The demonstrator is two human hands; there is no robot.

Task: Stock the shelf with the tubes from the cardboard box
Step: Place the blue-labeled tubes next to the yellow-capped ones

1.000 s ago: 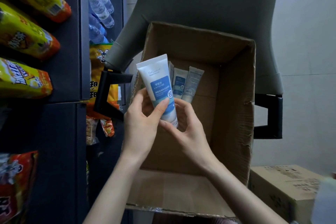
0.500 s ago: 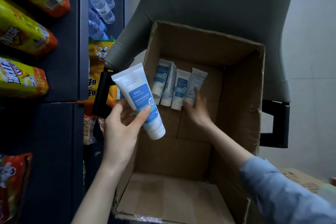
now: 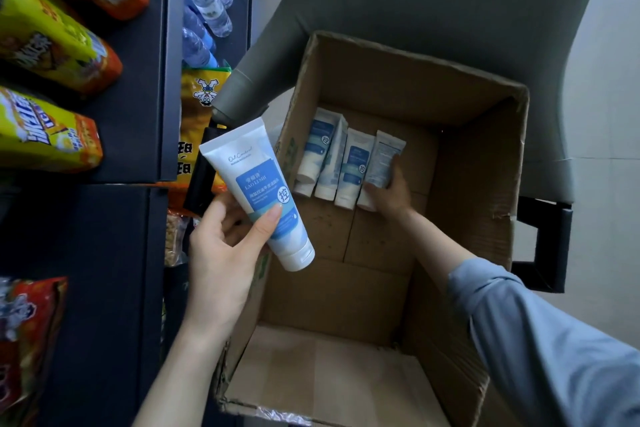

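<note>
Cap end of rightmost tube [image 3: 386,156] hidden under right hand [image 3: 389,192]; its print too small. Snack bags [image 3: 45,128], 9 o'clock, cut by edge.

My right grip [image 3: 389,192], on the end tube [image 3: 385,156], sits deep in the cardboard box [image 3: 485,156]: wall beyond it, bare box floor right of it and toward me, the other tubes [image 3: 356,163] packed tight on its left. My left grip [image 3: 221,253], holding the raised tube [image 3: 259,191], hangs outside the left wall, dark shelf [image 3: 114,236] close on its left.
</note>
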